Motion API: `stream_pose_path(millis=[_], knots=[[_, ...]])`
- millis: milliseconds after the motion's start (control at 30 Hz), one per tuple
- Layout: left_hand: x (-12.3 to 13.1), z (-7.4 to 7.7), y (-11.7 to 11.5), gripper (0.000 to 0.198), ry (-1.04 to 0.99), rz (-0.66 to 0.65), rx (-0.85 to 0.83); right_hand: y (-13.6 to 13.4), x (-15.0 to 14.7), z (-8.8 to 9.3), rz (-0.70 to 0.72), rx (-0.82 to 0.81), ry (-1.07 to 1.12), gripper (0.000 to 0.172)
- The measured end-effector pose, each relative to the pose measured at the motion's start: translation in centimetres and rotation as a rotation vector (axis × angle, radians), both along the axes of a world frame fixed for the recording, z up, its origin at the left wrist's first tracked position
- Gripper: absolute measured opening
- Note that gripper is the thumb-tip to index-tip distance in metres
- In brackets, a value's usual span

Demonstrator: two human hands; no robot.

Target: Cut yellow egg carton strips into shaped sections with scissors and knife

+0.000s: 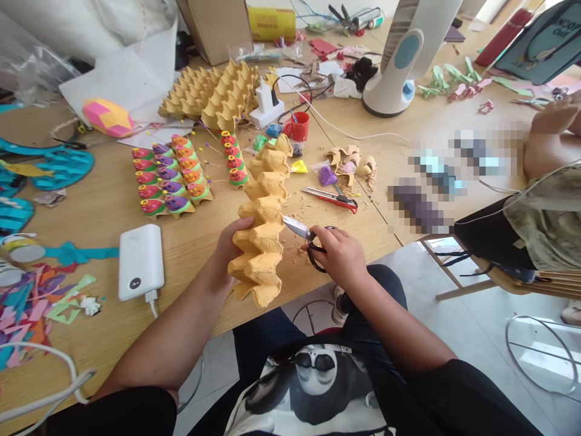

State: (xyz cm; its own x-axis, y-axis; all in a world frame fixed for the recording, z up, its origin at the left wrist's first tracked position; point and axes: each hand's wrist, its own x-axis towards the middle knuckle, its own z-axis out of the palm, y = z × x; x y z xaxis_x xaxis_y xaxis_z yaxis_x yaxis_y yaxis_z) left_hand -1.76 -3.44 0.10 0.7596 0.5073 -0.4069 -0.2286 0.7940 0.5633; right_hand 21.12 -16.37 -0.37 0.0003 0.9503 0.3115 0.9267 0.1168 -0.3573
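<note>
My left hand (227, 248) is wrapped round the left side of a yellow egg carton strip (261, 227), holding it upright over the table's front edge. Most of its fingers are hidden behind the strip. In my right hand (340, 254) is a pair of scissors (299, 228) with black handles, its blades pointing left at the strip's right edge. Whether the blade tips touch the carton I cannot tell. Behind the strip lie a red utility knife (333, 200), cut carton scraps (347, 166) and scattered crumbs. Rows of painted carton cups (172, 175) stand to the left.
A white power bank (141, 261) with a cable lies at left, near coloured paper scraps (27, 309). Behind are more egg cartons (211, 97), a red mug (298, 127), a power strip (267, 112) and a white appliance (394, 79). Another person's arm (551, 139) rests at right.
</note>
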Motion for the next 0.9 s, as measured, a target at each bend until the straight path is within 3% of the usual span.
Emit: stream_pose_path(millis=[467, 700, 900], knots=[[-0.2, -0.6, 0.0, 0.022, 0.024, 0.045, -0.016, 0.6, -0.9, -1.1, 0.012, -0.055, 0.200, 0.035], [0.0, -0.2, 0.0, 0.019, 0.029, 0.056, -0.007, 0.4, -1.1, -0.1, 0.091, -0.192, 0.478, 0.030], [-0.3, -0.3, -0.4, 0.022, 0.014, -0.005, -0.048, 0.2, -1.2, -0.1, 0.012, -0.068, 0.334, 0.029]])
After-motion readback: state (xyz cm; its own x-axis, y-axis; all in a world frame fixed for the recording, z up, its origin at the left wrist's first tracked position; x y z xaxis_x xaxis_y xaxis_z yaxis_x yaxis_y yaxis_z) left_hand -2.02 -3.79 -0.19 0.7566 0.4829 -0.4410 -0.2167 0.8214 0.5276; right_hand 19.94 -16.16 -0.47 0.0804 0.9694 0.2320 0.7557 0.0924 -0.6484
